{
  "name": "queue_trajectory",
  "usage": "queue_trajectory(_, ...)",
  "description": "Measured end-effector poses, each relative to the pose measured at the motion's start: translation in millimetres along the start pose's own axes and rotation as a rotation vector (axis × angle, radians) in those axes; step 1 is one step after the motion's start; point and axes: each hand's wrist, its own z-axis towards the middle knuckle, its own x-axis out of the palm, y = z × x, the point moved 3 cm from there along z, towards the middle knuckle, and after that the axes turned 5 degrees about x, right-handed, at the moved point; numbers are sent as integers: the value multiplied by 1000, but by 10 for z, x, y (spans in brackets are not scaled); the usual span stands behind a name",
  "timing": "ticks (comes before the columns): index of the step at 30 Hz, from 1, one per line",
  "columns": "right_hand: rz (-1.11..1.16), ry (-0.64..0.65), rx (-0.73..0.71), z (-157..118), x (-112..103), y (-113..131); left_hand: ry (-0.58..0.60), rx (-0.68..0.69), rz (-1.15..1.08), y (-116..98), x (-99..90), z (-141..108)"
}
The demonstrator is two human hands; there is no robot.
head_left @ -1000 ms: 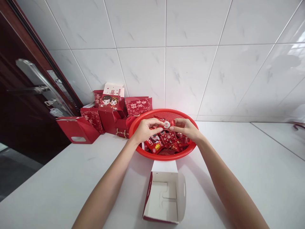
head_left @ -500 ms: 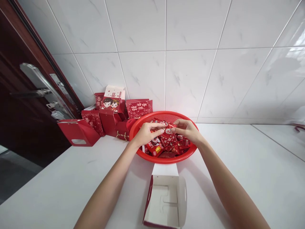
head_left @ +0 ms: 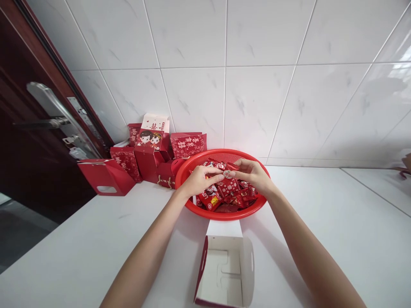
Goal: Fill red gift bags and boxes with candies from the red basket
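Observation:
A red plastic basket (head_left: 221,216) holds a heap of red-wrapped candies (head_left: 229,187). Above the heap, a small wrapped candy (head_left: 227,174) with a pale oval label is between the fingertips of both hands. My left hand (head_left: 199,179) pinches its left side, thumb and fingers closed. From the other side, my right hand (head_left: 253,176) grips it between thumb and bent fingers. In front of the basket stands an open box (head_left: 221,273), white inside and dark red outside, its flap (head_left: 224,228) reaching toward the basket rim.
Several red gift boxes (head_left: 149,162) stand at the left by the wall, one with a couple printed on it (head_left: 150,137). Behind the white table (head_left: 308,201) rises a tiled wall (head_left: 257,111). A dark door with a metal handle (head_left: 64,115) is on the left.
The candy's pale label now faces up more clearly between my fingertips. Both hands stay over the basket; the view has shifted slightly.

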Motion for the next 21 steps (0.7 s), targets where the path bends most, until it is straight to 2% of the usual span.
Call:
queue_trajectory(3, 20, -8, -4, -9, 30, 24, 1, 8, -14, -7, 2, 1)
queue_trajectory(9, 110, -156, 69, -11, -23, -28, 8, -14, 59, 80, 15, 14)
queue_trajectory(16, 140, -199, 74, 18, -60, -91, -73, -198, 217, 245, -42, 25)
queue_trajectory(21, 97, -226, 94, 6, -62, -92, 68, -279, 291, 271, -17, 2)
